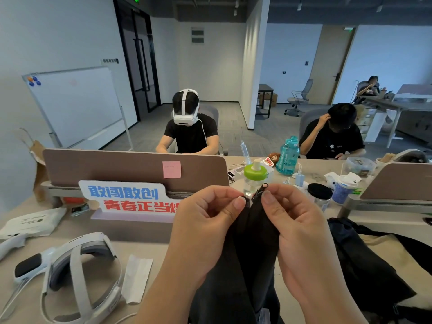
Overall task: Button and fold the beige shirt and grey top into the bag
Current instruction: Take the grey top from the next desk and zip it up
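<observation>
Head view: grey top [254,232] partly hides bottle [255,172].

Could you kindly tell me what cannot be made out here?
Head view: the fastener on the dark grey fabric top, mostly covered by fingers of left hand and right hand.
Head view: its hem, cut by the bottom edge.
Head view: beige cloth, half under black fabric; shirt or bag unclear.

The left hand [205,218] and right hand [294,220] are bare, their fingers [224,195] bearing short plain nails.
</observation>
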Available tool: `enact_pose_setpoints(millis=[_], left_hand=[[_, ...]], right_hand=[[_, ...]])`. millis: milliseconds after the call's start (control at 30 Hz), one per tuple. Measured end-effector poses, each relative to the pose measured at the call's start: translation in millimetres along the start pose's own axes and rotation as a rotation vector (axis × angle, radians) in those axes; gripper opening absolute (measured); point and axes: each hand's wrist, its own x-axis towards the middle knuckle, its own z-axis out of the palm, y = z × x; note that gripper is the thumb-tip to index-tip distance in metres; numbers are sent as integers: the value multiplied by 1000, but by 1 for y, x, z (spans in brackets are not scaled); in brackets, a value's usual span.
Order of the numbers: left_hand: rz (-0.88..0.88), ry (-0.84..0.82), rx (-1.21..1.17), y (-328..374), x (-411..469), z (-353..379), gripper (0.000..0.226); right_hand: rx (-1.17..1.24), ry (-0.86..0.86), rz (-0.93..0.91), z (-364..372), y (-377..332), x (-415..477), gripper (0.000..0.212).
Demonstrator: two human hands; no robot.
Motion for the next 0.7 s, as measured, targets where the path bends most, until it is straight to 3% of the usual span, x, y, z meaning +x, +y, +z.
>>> enact_pose_setpoints(millis=[700], left_hand=[[-15,12,-24,-3,-1,-7,15]], right_hand=[[-90,5,-74,6,-2,-3,13]])
